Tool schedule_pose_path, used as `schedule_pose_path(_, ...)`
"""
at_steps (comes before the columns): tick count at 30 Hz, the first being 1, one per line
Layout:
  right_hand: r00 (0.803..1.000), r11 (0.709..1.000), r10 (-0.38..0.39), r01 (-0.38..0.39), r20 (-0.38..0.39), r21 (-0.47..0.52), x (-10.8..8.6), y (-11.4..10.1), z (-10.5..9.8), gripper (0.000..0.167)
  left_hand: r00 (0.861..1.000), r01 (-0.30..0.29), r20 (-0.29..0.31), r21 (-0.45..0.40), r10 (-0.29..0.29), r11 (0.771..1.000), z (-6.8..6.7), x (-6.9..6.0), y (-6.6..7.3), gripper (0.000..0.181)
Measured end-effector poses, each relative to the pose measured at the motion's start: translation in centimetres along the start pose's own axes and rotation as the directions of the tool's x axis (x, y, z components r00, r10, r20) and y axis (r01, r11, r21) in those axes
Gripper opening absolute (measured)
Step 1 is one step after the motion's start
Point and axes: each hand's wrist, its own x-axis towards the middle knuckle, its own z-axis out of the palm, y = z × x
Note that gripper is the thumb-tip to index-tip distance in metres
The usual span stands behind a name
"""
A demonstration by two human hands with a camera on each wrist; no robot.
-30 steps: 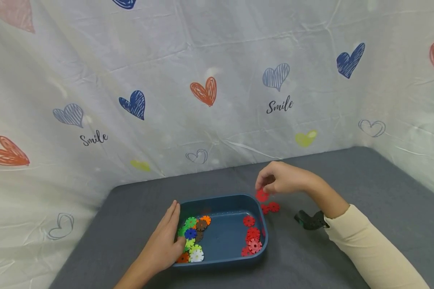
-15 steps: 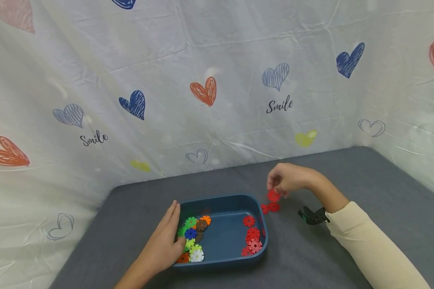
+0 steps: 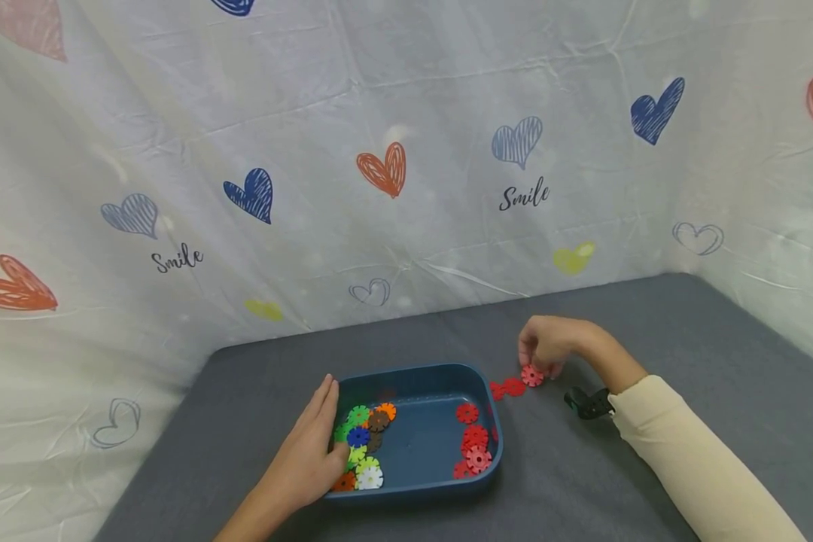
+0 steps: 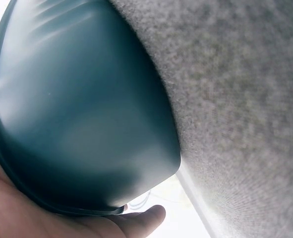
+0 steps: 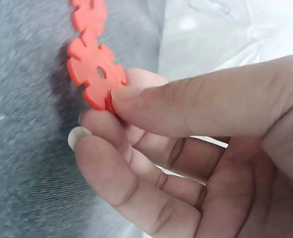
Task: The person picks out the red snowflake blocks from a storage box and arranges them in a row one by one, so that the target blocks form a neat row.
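On the grey counter (image 3: pixel 576 489), right of the tray: a short row of red, notched discs (image 3: pixel 514 387), running rightward from beside the tray's right wall; the disc nearest that wall is partly hidden by it.
Held disc (image 3: pixel 532 376): one, red, notched edge, small central hole; at the right end of the row, its edge meeting the neighbouring disc. Whether the two are interlocked, cannot be told.
Right hand (image 3: pixel 549 342): gripping the held disc by its edge, thumb on one face, fingers bent behind; knuckles raised above the counter.
Left hand (image 3: pixel 305 459): at the tray's left end, fingers straight along the rim, thumb reaching over to the inner side.
Tray (image 3: pixel 420 493): one, dark blue, rounded corners, sitting flat on the counter between the two hands.
Tray contents, right end: red discs (image 3: pixel 475 436), overlapping, with a paler red disc (image 3: pixel 477 458) on top towards the front; a single red disc (image 3: pixel 467 412) just behind them.
Tray contents, left end: mixed discs, overlapping, green, orange, brown, blue (image 3: pixel 358 436), yellow-green and white (image 3: pixel 369 477), some partly covered by the left thumb.
Right arm: cream sleeve (image 3: pixel 691 459), black strap-like device (image 3: pixel 588 404) at the wrist.
Backdrop: pale, creased cloth (image 3: pixel 447 98), printed with hearts and the word "Smile".
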Motion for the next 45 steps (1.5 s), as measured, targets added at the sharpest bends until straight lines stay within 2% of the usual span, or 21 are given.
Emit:
schedule_pose_path(4,0.999,0.999,0.03,-0.03,0.026,0.018,0.2,0.62,0.12,0.017,1.0,-0.006,0.004,-0.002,0.006,1.0,-0.02,0.03,-0.07,0.085)
schedule_pose_path(8,0.998,1.0,0.029,-0.029,0.058,-0.005,0.25,0.73,0.12,0.011,1.0,-0.009,0.006,0.005,0.009,1.0,-0.04,0.08,-0.1,0.084)
schedule_pose_path(13,0.995,0.999,0.009,-0.004,0.097,-0.052,0.26,0.4,0.31,0.021,1.0,-0.008,0.008,0.007,0.007,1.0,-0.07,0.05,-0.11,0.084)
schedule_pose_path(34,0.996,0.996,-0.012,0.02,0.093,-0.085,0.37,0.17,0.68,0.025,1.0,0.008,0.009,0.008,-0.008,1.0,-0.01,0.25,-0.17,0.085)
schedule_pose_path(45,0.996,0.996,0.006,0.002,0.09,-0.089,0.51,0.21,0.81,0.025,1.0,-0.004,0.01,0.003,0.004,1.0,0.0,0.09,-0.16,0.085)
